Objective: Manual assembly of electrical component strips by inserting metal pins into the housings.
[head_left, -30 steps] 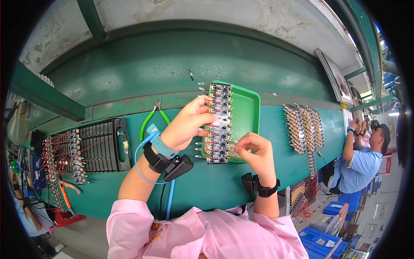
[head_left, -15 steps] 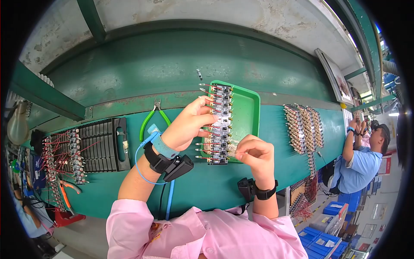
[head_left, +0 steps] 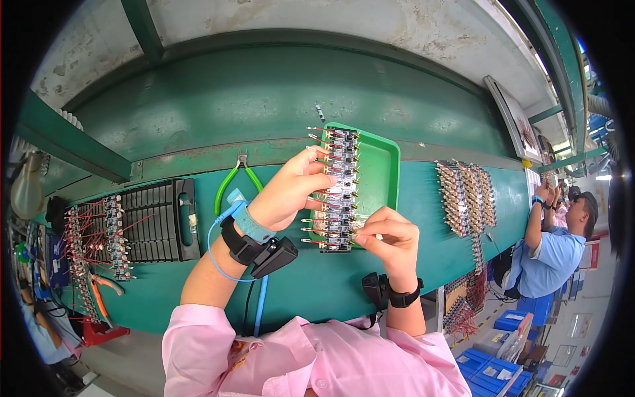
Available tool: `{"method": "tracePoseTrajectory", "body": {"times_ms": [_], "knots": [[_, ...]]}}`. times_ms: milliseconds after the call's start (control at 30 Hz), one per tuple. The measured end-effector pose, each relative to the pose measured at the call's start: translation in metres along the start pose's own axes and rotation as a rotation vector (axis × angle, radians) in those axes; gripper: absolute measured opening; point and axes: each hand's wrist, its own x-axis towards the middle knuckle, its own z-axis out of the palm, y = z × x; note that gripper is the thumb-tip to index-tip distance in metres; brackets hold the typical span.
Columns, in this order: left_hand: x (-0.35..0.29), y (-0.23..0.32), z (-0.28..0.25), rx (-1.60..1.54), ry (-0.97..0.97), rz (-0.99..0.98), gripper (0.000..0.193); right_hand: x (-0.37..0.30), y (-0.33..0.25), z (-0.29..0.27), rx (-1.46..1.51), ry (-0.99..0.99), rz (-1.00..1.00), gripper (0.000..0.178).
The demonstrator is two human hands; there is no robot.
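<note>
A long dark strip of small electronic parts (head_left: pixel 342 212) extends away from me, with short red wires along its left side and brass-coloured pins along its right. My left hand (head_left: pixel 291 188) is closed on its left edge, thumb and fingers around the upper middle. Below it sits a shallow green tray (head_left: pixel 396 175), partly covered by the strip; small clear pieces lie inside near my fingers. At the strip's lower right edge, my right hand (head_left: pixel 390 241) is closed in a pinch. Whatever is between those fingertips is too small to make out.
Green-handled cutters (head_left: pixel 228 188) lie left of the tray. Further left are a black slotted rack (head_left: pixel 155 221), wired strips (head_left: pixel 114 231) and orange-handled pliers (head_left: pixel 100 298). Stacked pin strips (head_left: pixel 463 195) lie at right. A person in blue (head_left: pixel 552 255) works beyond. A cord runs from my left wrist strap.
My right hand has moved slightly left, bringing its pinched fingertips to the strip's edge. The left hand keeps its hold, and the strip has barely shifted.
</note>
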Motion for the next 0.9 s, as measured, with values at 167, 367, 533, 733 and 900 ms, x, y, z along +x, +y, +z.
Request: {"method": "tracePoseTrajectory", "body": {"times_ms": [167,367,533,733,900], "knots": [[-0.0004,0.0013,0.0015,-0.002,0.004,-0.007,0.031,0.0001,-0.0005,-0.0002,-0.018,0.002,-0.011,0.015],[0.0001,-0.0004,-0.0001,0.02,0.011,0.001,0.033,0.0005,-0.0039,-0.0015,-0.038,-0.006,-0.02,0.015],[-0.0003,0.0004,0.0007,0.013,0.006,-0.013,0.032,0.0006,-0.0048,-0.0015,-0.063,-0.017,-0.03,0.015],[0.0011,-0.0021,-0.0016,-0.018,-0.003,0.006,0.032,-0.001,-0.0067,-0.0013,-0.056,-0.026,-0.05,0.013],[0.0016,-0.0016,-0.0024,-0.016,-0.001,0.006,0.031,-0.0031,-0.0041,-0.0053,-0.049,-0.055,-0.072,0.013]]}}
